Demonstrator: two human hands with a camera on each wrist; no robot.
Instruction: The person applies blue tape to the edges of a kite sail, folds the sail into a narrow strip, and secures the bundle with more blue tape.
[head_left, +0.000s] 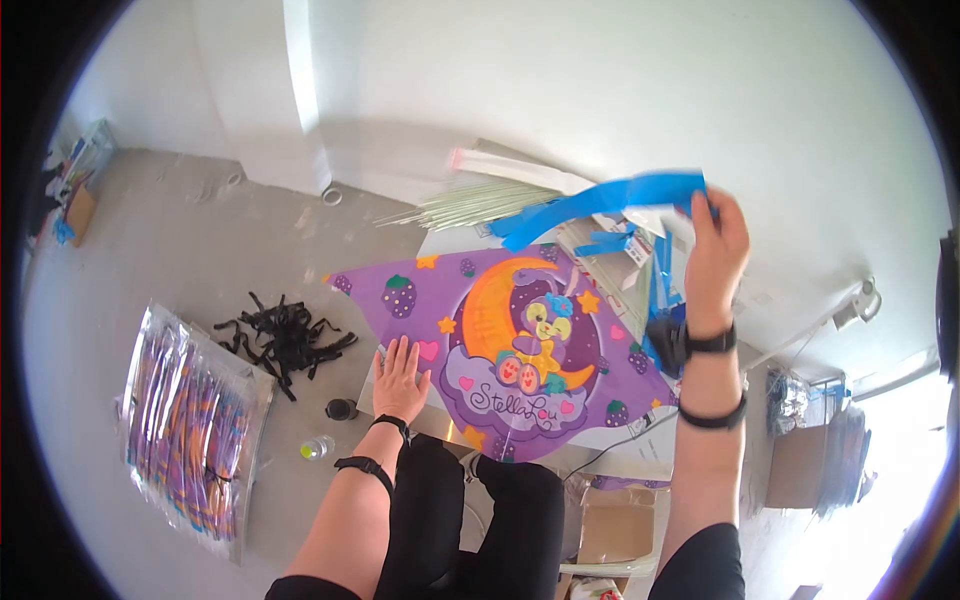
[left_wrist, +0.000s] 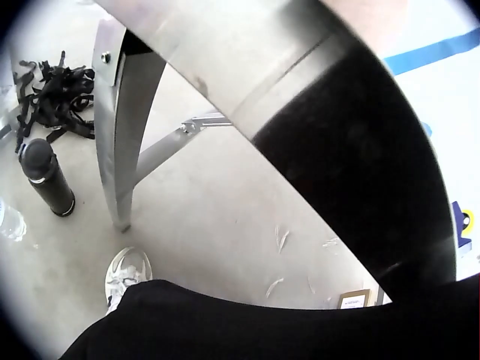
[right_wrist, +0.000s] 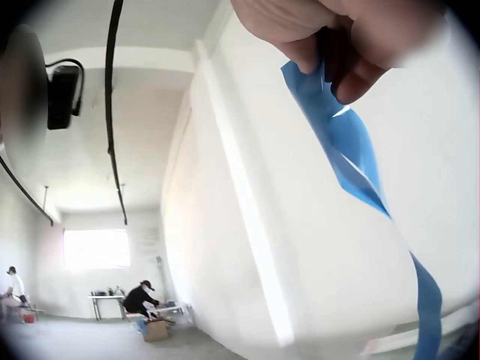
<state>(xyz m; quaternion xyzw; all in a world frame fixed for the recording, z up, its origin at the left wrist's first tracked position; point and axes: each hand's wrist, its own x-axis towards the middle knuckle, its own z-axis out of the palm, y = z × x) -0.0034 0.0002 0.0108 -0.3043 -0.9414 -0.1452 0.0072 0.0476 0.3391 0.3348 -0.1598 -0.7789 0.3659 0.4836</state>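
Note:
A purple printed sheet [head_left: 500, 350], roughly triangular, with a moon and a cartoon figure, lies over the table. My left hand [head_left: 401, 380] rests flat on its left edge, fingers straight. Raised at the right, my right hand [head_left: 722, 245] pinches one end of a blue strip [head_left: 610, 195], which stretches left above the far side of the sheet. In the right wrist view the fingers of my right hand [right_wrist: 330, 45] grip the folded end of the blue strip [right_wrist: 349, 157], and the rest hangs down. The left wrist view shows only a small part of the left hand, blurred at the top.
Thin pale sticks [head_left: 480, 208] and more blue strips [head_left: 665, 270] lie at the table's far side. On the floor at left are black straps [head_left: 285, 335], a dark bottle [head_left: 341, 409], a clear bottle [head_left: 317, 447] and a shiny plastic package [head_left: 190, 440]. Table legs [left_wrist: 120, 135] stand beside a shoe [left_wrist: 127, 270].

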